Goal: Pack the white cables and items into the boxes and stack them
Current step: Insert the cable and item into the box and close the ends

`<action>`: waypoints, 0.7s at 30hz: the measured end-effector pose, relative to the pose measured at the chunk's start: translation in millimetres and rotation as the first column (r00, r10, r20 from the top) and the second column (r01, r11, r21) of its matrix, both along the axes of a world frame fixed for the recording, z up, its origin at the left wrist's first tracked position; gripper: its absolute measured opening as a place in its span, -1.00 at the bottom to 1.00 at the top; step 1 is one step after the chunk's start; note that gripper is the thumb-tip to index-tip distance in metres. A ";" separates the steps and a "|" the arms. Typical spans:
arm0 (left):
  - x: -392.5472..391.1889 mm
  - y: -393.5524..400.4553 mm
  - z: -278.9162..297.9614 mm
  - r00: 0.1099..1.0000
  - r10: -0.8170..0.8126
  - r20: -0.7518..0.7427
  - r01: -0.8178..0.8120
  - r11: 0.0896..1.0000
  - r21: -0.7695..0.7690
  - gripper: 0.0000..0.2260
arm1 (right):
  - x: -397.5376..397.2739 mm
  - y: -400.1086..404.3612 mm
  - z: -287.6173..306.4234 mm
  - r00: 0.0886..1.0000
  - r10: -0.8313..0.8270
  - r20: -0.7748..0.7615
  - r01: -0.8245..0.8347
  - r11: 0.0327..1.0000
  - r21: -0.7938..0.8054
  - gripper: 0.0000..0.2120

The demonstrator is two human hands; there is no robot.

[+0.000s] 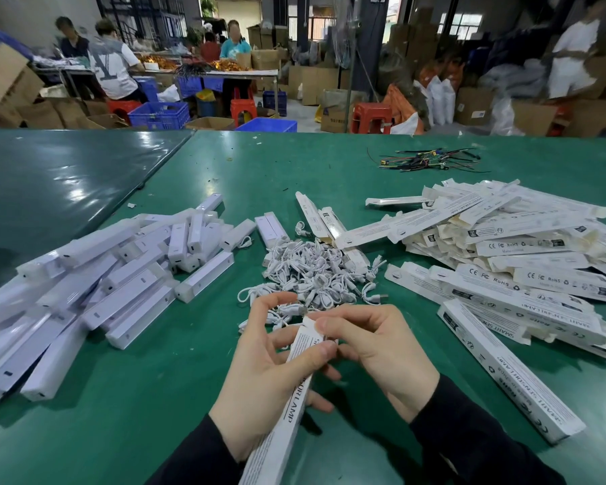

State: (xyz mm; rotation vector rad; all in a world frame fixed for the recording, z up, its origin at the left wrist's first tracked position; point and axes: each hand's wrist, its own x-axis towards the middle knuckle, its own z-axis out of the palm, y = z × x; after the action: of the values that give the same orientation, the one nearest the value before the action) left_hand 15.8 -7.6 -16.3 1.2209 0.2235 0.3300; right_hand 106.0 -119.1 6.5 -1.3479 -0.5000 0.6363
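So both hands are working one long white box (287,390) right at the near middle of the green table (154,397). It's a skinny carton with black print along its side, something ending in "LAMP", and it runs from the near edge up and away to the fingers. The left hand (263,365) is wrapped around it about midway, thumb pressed on the top face. The right hand (375,348) pinches at the far open end of the box, fingers curled in on the flap. A little white cable (287,311) sits right at that end between the fingertips; can't tell which hand actually has it.

Just beyond the hands is a heap of coiled white cables (315,271). To the left there's a big jumble of plain white lamp bars (95,281), glossy and unprinted. To the right, a pile of empty printed boxes (511,250) with flaps hanging open, some showing CE and RoHS marks. At the far right of the table lies a small tangle of colored wires (431,159).
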 end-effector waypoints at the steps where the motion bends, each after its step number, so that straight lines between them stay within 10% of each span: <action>1: -0.3 -0.1 -0.1 1.000 0.001 -0.001 -0.001 1.000 -0.001 -0.32 | 0.9 -0.5 -0.1 1.000 0.001 0.018 -0.001 1.000 -0.014 -0.78; 14: -4.1 -0.7 -8.7 0.996 -0.024 -0.086 0.035 0.991 0.129 -0.45 | 1.7 -1.0 -3.3 0.998 0.022 -0.050 -0.029 0.988 -0.150 -0.70; 21: -6.3 3.3 3.9 0.997 0.012 -0.080 -0.003 0.993 0.114 -0.54 | 0.5 -0.9 -4.2 0.977 0.094 0.190 -0.090 0.996 -0.027 -0.87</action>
State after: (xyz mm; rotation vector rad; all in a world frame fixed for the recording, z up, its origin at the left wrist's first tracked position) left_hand 9.6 -4.3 -12.4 1.3476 0.2823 0.3038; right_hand 106.5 -119.9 2.3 -1.4164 -0.7166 0.5905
